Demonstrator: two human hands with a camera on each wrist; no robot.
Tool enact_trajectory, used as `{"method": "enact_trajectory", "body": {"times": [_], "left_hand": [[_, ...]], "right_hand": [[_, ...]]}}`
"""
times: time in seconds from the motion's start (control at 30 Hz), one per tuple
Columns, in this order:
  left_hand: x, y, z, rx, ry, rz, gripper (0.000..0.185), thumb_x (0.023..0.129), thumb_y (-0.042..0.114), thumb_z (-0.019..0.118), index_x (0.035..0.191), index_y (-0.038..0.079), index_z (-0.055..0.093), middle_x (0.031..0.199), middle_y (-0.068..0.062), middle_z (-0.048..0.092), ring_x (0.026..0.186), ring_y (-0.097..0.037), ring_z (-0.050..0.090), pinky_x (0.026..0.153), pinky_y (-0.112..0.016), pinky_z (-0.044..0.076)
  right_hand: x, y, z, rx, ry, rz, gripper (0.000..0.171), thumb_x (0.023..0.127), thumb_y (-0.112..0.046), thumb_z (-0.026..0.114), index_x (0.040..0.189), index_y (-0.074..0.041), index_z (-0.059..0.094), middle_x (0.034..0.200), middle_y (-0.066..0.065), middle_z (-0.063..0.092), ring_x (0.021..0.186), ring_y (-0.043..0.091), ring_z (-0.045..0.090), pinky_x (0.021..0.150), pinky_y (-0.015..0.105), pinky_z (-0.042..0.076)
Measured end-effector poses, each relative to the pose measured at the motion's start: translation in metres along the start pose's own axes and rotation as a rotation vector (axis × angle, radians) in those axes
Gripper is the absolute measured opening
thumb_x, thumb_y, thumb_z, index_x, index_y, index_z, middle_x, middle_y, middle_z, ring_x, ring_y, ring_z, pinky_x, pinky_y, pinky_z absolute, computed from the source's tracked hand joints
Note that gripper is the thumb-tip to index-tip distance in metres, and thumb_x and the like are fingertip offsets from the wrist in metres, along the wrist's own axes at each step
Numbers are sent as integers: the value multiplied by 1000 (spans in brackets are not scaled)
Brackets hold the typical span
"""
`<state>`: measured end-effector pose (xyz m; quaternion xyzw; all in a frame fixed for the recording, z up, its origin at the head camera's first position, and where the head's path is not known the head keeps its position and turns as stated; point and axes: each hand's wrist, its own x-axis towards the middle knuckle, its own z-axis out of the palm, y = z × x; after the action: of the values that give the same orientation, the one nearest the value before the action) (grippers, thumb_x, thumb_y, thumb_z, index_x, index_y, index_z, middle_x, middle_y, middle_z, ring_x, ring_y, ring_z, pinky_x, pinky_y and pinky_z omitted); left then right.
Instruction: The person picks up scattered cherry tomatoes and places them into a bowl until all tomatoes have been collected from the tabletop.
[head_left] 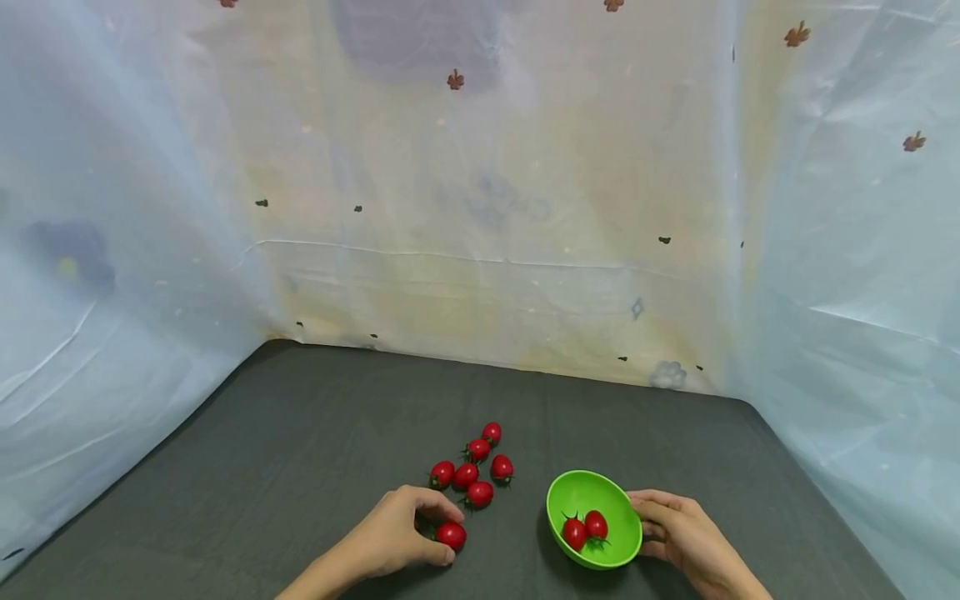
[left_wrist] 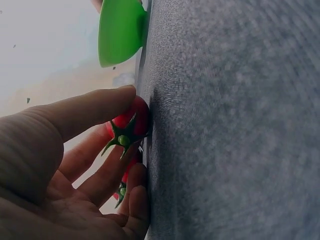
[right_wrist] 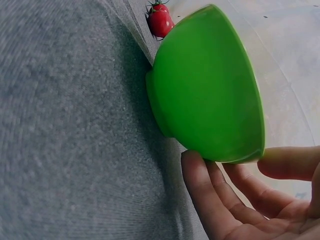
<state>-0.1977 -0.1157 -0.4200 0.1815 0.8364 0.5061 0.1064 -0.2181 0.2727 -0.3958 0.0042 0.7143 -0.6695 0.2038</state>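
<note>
My left hand (head_left: 438, 534) pinches a red cherry tomato (head_left: 452, 536) that lies on the dark cloth. In the left wrist view the tomato (left_wrist: 132, 117) sits between the thumb above and the fingers (left_wrist: 112, 172) below, its green stem facing the palm. My right hand (head_left: 647, 527) holds the right side of a green bowl (head_left: 618, 508), which has two tomatoes (head_left: 586, 530) inside. In the right wrist view the fingers (right_wrist: 210, 200) lie under the bowl's wall (right_wrist: 205, 85) and the thumb is at its rim.
Several loose cherry tomatoes (head_left: 474, 471) lie in a cluster just beyond my left hand. The table is covered by a dark grey cloth (head_left: 300, 450). Pale plastic sheeting (head_left: 480, 208) walls in the back and both sides.
</note>
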Motion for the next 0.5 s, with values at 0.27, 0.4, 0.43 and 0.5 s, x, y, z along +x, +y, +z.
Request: {"method": "enact_trajectory", "body": {"times": [0.27, 0.4, 0.43, 0.5], "left_hand": [[-1, 0, -3, -6, 19, 3, 29, 73, 16, 86, 99, 15, 73, 89, 7, 67, 83, -18, 60, 69, -31, 49], [-1, 0, -6, -37, 27, 18, 29, 76, 17, 84, 102, 14, 73, 90, 5, 68, 83, -20, 60, 68, -32, 49], [-1, 0, -7, -46, 29, 18, 29, 76, 17, 84, 102, 13, 73, 90, 5, 68, 84, -20, 61, 68, -31, 50], [-1, 0, -9, -54, 39, 23, 29, 77, 17, 84, 104, 12, 73, 91, 4, 68, 84, -20, 61, 68, -31, 50]], "right_hand": [[0, 0, 1, -13, 2, -8, 43, 99, -27, 60, 127, 6, 61, 109, 10, 68, 96, 25, 65, 82, 44, 54], [0, 0, 1, -10, 5, -11, 43, 100, -27, 59, 126, 6, 60, 109, 10, 67, 96, 25, 65, 82, 44, 54], [0, 1, 1, -8, 3, -12, 43, 100, -27, 59, 126, 6, 61, 109, 10, 67, 96, 24, 65, 82, 44, 54], [0, 1, 0, -2, -4, -15, 43, 100, -27, 59, 126, 6, 61, 109, 10, 67, 96, 24, 65, 82, 44, 54]]}}
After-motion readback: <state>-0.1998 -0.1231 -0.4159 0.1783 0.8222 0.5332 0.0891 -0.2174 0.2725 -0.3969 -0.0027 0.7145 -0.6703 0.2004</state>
